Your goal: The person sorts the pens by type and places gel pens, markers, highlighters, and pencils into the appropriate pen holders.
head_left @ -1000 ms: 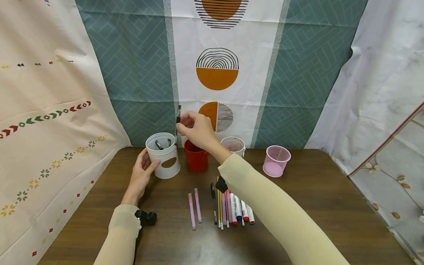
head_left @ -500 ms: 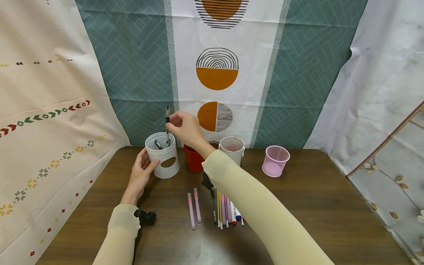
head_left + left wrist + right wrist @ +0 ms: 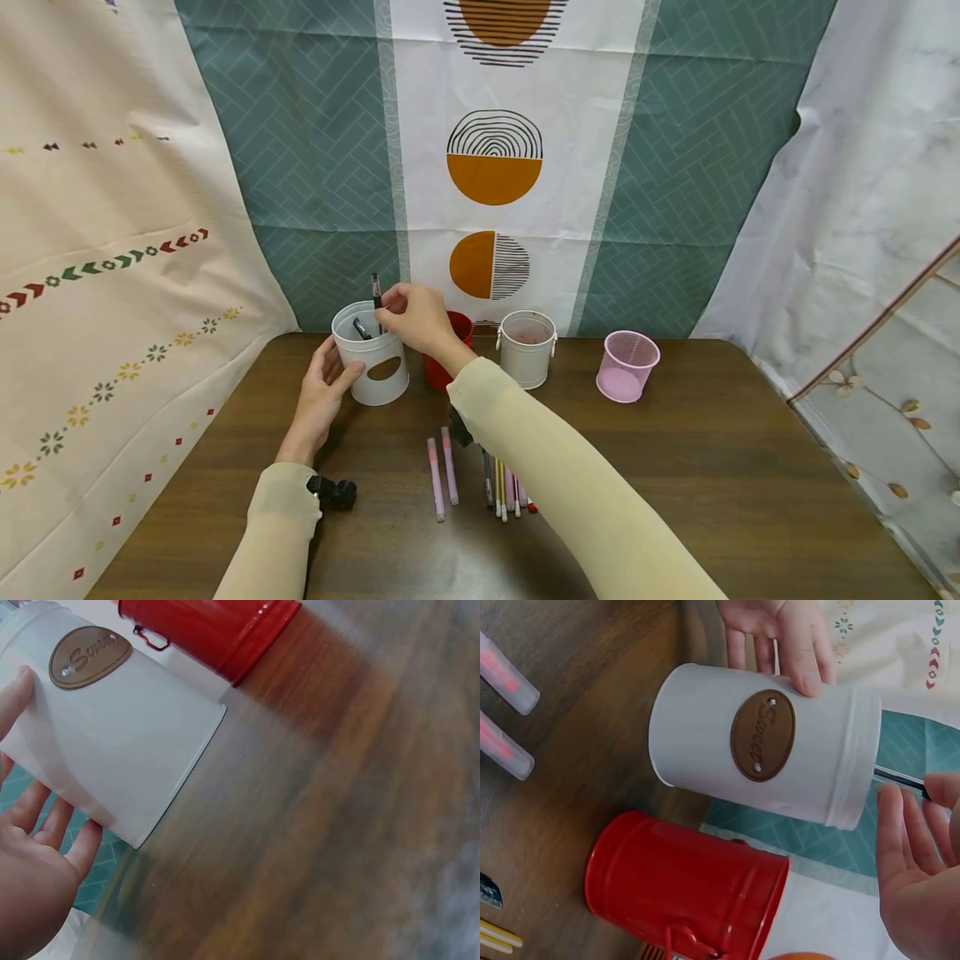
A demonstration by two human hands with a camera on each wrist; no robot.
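A white canister with a brown oval "Sweet" label stands upright at the table's back left. My left hand holds it from the left, thumb on the front and fingers around the side. Above its mouth, my right hand pinches an upright black pen between thumb and fingers. The pen's lower end is inside the canister, its tip hidden. Other black pens lean inside. In the left wrist view, the left fingertips touch the canister wall.
A red bucket stands beside the canister, partly behind my right hand. Farther right are a white bucket and a pink mesh cup. Two pink highlighters lie in front; a row of pencils and pens is partly under my right sleeve.
My right hand has moved left from above the red bucket to over the white canister, then lowered the pen into it. The left hand has stayed on the canister.
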